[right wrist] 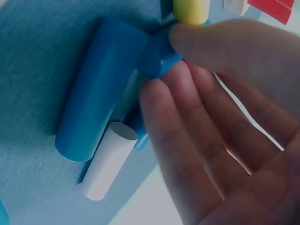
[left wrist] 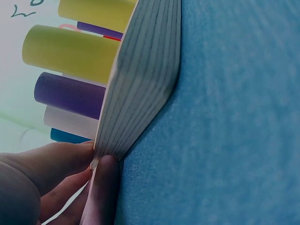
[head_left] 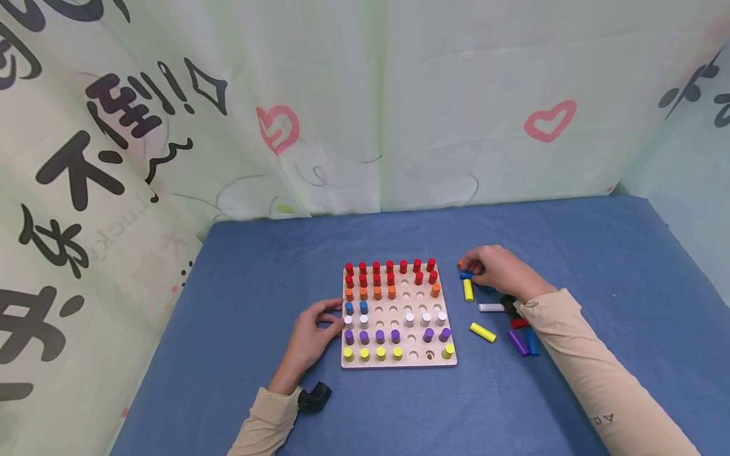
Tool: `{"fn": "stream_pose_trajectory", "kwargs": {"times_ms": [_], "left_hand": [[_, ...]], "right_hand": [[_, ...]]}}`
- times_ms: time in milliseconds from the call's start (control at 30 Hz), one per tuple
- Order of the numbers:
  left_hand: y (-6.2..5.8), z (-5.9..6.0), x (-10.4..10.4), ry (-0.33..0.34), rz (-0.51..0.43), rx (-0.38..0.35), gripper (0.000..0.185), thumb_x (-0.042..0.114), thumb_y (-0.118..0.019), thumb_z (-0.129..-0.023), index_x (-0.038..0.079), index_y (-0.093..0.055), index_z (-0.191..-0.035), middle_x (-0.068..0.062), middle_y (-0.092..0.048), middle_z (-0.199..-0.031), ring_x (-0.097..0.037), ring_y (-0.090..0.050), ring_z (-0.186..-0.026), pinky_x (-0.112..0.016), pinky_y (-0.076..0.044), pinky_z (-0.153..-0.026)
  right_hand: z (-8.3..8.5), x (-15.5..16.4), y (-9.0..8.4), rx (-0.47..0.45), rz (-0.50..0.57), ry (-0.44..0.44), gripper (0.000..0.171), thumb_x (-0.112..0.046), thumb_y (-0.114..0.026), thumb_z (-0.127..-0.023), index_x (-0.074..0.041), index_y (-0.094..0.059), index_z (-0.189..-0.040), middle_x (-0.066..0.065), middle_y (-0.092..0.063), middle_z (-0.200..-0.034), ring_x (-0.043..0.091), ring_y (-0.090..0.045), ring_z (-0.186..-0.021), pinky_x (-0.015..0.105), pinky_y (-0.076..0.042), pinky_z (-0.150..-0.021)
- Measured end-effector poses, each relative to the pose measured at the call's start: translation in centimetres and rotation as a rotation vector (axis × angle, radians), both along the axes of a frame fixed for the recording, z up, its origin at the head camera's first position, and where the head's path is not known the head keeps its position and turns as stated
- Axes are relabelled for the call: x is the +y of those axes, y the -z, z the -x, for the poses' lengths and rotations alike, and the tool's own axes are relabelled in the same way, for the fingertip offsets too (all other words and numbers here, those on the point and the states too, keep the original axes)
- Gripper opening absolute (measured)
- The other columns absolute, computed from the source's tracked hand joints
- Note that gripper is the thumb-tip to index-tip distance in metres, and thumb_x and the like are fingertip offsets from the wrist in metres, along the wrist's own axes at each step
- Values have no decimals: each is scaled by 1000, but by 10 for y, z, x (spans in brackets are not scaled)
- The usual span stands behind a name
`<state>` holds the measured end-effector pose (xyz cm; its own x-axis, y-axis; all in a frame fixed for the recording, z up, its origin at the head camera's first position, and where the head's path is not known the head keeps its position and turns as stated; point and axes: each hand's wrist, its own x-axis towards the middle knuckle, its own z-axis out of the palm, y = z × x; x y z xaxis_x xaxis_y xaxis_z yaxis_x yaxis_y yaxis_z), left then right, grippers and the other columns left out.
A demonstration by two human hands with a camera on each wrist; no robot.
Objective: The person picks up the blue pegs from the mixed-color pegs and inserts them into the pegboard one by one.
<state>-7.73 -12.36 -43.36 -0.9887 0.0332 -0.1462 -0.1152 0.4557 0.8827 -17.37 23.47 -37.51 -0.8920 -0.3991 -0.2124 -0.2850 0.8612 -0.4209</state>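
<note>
A wooden pegboard (head_left: pixel 403 363) lies on the blue cloth, with rows of red, orange, blue, white, purple and yellow pegs upright in it. Some of its holes are bare, mostly in the middle and right columns. My left hand (head_left: pixel 305 339) pinches the board's left edge, its layered side (left wrist: pixel 140 79) showing close up in the left wrist view. Right of the board, my right hand (head_left: pixel 502 271) pinches a blue peg (right wrist: pixel 158 55) between thumb and fingertips. An orange peg (head_left: pixel 460 263) shows beside those fingers, and a yellow peg (head_left: pixel 468 290) lies just below them.
Loose pegs lie right of the board: a yellow one (head_left: pixel 482 332), a white one (head_left: pixel 492 308), a purple one (head_left: pixel 518 343), a blue one (head_left: pixel 532 342) and a red one (head_left: pixel 519 323) partly under the right sleeve. A printed curtain (head_left: pixel 433 158) hangs behind the table.
</note>
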Motion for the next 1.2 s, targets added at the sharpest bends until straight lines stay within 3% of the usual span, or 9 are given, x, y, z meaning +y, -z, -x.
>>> {"fn": "stream_pose_trajectory", "kwargs": {"times_ms": [433, 833, 1200], "left_hand": [[1, 0, 0, 5, -31, 9, 38, 7, -68, -92, 7, -63, -130, -10, -65, -126, -18, -67, -93, -26, -57, -73], [1, -1, 0, 1, -36, 6, 39, 8, -68, -92, 8, -63, -130, -9, -65, -125, -18, -66, -94, -27, -57, -74], [2, 0, 0, 11, -41, 20, 39, 7, -68, -93, 7, -62, -131, -11, -64, -126, -19, -67, -95, -26, -57, -72]], "right_hand": [[2, 2, 5, 11, -27, -35, 29, 7, -70, -84, 3, -69, -113, 13, -70, -102, 25, -64, -90, 44, -54, -83], [-1, 1, 2, 18, -21, -16, 27, 6, -68, -87, 2, -70, -114, 14, -70, -102, 26, -64, -91, 45, -54, -84], [-2, -1, -2, 75, 4, -22, 27, 4, -68, -86, 1, -69, -113, 11, -69, -97, 23, -62, -87, 44, -54, -81]]}}
